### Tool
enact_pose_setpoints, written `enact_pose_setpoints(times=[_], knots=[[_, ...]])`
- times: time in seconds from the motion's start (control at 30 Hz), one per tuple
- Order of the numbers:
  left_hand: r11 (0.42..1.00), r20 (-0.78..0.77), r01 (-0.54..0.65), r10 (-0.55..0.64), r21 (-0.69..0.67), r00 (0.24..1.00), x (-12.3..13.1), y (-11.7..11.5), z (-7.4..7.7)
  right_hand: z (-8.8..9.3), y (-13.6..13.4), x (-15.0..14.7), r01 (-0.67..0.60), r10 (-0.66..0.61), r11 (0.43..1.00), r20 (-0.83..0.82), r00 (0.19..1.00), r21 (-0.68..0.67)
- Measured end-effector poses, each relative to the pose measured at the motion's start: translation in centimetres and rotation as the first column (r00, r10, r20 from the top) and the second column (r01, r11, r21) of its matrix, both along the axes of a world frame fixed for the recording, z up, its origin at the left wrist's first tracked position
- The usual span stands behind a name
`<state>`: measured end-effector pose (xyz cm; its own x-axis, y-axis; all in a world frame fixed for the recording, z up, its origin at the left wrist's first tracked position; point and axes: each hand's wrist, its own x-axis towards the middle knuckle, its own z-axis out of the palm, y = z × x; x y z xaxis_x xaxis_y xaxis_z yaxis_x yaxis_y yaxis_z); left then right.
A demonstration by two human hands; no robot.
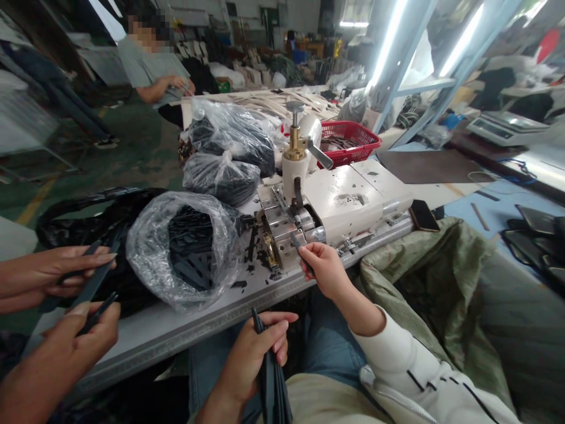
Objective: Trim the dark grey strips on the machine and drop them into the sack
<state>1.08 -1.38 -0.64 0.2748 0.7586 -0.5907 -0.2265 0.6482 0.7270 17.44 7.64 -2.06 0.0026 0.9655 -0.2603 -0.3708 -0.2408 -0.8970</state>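
My right hand (324,266) pinches a small dark strip (295,239) at the metal plate of a white skiving machine (359,197), just below its presser foot. Over my lap, my left hand (253,353) is closed round a bundle of dark strips (274,391), which fan downward from the palm. Left of the machine stands a clear plastic bag (148,247) with its mouth open and many dark strips (189,259) inside. Dark scraps lie on the table between bag and machine.
At the left, another person's hands (66,341) hold dark strips beside a black bag (57,215). Tied plastic bags (220,176) and a red basket (353,141) stand behind the machine. A phone (424,215) lies at its right, near green cloth (424,265).
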Motion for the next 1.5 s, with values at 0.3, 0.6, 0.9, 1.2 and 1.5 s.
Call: enact_pose_setpoints(times=[0.3, 0.6, 0.9, 1.2, 1.5], knots=[[1.0, -0.017, -0.002, 0.002, -0.019, 1.0, -0.4, 0.4, 0.5, -0.2, 0.6, 0.2, 0.001, 0.003, 0.998, -0.067, 0.998, 0.064], [0.999, 0.064, 0.031, -0.03, -0.023, 0.998, -0.7, 0.4, -0.6, 0.2, 0.3, 0.8, -0.15, 0.123, 0.987, -0.336, 0.934, -0.056], [0.999, 0.017, -0.041, 0.041, -0.01, 0.999, -0.1, 0.3, -0.9, 0.1, 2.0, 1.0, -0.002, -0.009, 0.998, -0.155, 0.988, -0.068], [1.0, -0.015, 0.007, -0.007, -0.001, 1.0, -0.4, 0.4, -0.5, 0.8, 2.6, 0.6, 0.115, -0.149, 0.983, -0.262, 0.954, -0.14], [0.998, 0.062, -0.044, 0.046, -0.039, 0.997, -0.6, 0.3, -0.4, 0.1, 1.6, 4.2, 0.626, -0.627, 0.772, -0.03, 0.778, 0.108]])
